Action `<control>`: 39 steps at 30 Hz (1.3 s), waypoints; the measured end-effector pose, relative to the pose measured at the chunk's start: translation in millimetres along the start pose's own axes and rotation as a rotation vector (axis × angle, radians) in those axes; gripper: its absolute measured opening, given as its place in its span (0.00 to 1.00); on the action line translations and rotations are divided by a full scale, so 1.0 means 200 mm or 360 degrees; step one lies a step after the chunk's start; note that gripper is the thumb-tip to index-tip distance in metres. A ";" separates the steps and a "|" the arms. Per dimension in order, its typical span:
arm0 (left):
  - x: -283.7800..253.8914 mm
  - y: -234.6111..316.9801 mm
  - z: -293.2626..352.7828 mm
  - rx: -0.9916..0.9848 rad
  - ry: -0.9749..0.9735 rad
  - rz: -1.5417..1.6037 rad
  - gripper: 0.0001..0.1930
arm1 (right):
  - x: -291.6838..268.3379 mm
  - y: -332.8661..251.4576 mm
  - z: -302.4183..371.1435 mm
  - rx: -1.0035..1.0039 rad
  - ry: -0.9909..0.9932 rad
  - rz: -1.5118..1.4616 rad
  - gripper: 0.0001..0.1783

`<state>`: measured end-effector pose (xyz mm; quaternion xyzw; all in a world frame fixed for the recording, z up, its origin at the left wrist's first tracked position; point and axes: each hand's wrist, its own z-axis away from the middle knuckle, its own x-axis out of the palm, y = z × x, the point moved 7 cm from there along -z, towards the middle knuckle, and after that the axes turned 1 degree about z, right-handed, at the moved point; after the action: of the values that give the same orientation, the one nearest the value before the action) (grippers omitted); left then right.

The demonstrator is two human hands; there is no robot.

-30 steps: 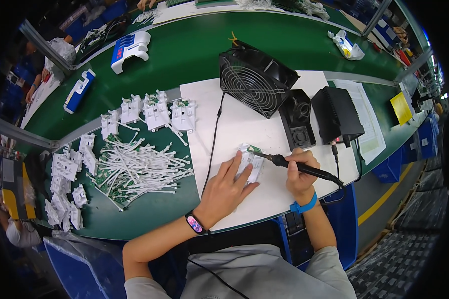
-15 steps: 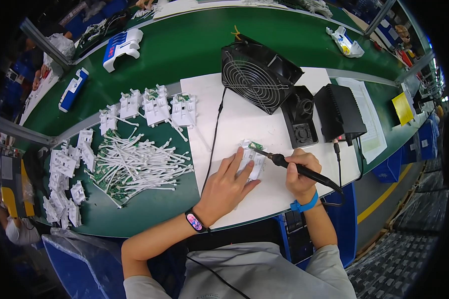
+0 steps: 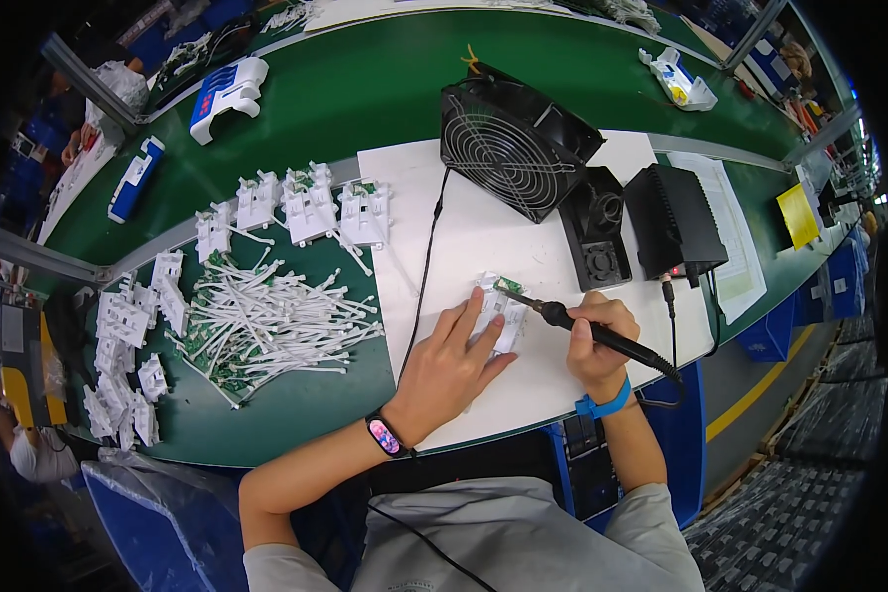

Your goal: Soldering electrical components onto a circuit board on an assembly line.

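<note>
Left hand (image 3: 451, 367) is lying flat w/ fingers spread, pressing down on a small white plastic part (image 3: 500, 314) at the centre of the frame; fingertips are covering its lower-left edge. Right hand (image 3: 596, 340) is curling shut around the black grip of a soldering iron (image 3: 582, 329), held like a pen, shaft angling up-left so the tip is meeting the part's upper edge, where a bit of green circuit board is showing. Exact contact point is prob. on that board, but it's too small to tell. Both hands and the part are resting on a white mat (image 3: 483, 247) laid over the green worktop (image 3: 385, 89).

Just above the hands, upper centre, a black fan (image 3: 508, 148) is standing tilted w/ its grille facing the person; its cable is running down the mat past the left hand. Right of the fan: a black iron stand (image 3: 595, 229), then a black box-shaped station (image 3: 674, 222) beside it. Left of the mat, a heap of white cable pieces (image 3: 266, 326) is spreading across the worktop, w/ rows of white plastic housings (image 3: 306, 202) above it & more along the left rim. A blue wrist strap (image 3: 602, 405) is circling the right wrist; a dark band w/ lit screen (image 3: 385, 435) is sitting on the left.
</note>
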<state>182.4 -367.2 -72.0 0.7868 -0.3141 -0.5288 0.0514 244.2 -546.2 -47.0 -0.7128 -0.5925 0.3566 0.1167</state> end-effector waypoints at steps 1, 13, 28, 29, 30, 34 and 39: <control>0.00 0.00 0.00 -0.0001 0.0000 0.0000 0.23 | 0.00 0.01 0.01 0.0000 -0.0001 0.0000 0.08; 0.00 0.00 0.00 -0.0032 -0.0032 0.0023 0.23 | -0.06 0.06 0.04 0.0083 0.0243 -0.0168 0.13; 0.00 -0.01 0.01 -0.0031 0.0006 0.0076 0.22 | -0.09 0.07 0.05 0.0107 0.0339 -0.0207 0.19; 0.00 -0.01 0.01 -0.0025 0.0013 0.0076 0.22 | -0.09 0.07 0.05 0.0117 0.0345 -0.0217 0.19; -0.01 -0.01 0.01 -0.0021 0.0017 0.0075 0.22 | -0.09 0.07 0.04 0.0119 0.0345 -0.0218 0.19; 0.00 -0.01 0.01 -0.0024 0.0013 0.0078 0.22 | -0.08 0.08 0.04 0.0153 0.0334 -0.0196 0.20; -0.01 -0.01 0.01 -0.0024 0.0003 0.0083 0.23 | -0.08 0.08 0.04 0.0163 0.0327 -0.0182 0.20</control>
<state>181.4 -364.0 -72.3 0.7785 -0.3304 -0.5288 0.0714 249.9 -566.7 -56.4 -0.7037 -0.5982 0.3043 0.2332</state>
